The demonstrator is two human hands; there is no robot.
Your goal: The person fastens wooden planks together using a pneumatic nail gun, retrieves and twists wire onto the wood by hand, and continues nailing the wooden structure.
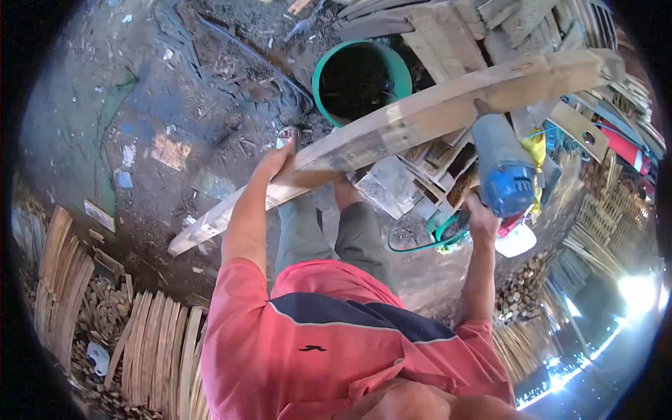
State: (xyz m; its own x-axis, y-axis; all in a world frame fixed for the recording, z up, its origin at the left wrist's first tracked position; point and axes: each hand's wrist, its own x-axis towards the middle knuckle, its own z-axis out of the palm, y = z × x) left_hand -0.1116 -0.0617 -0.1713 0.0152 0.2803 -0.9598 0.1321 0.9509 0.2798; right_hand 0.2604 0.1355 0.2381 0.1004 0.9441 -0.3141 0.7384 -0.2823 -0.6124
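Observation:
A long, thick wooden beam (413,115) crosses in front of my body, from lower left to upper right. My left hand (274,162) is closed on the beam's edge left of its middle. In my right hand (481,215) is a blue and grey power tool (502,168), gripped by its handle. The tool's grey end is close against the beam's lower side; whether it touches cannot be made out. A thin dark green cord curves away to the left below the tool.
A green round tub (402,73) stands beyond the beam. Wood scraps (392,185) lie under it, with a yellow bag (535,150) at the right. Stacked planks (150,343) stand at the lower left. Debris covers the ground, and more slats are piled at the right.

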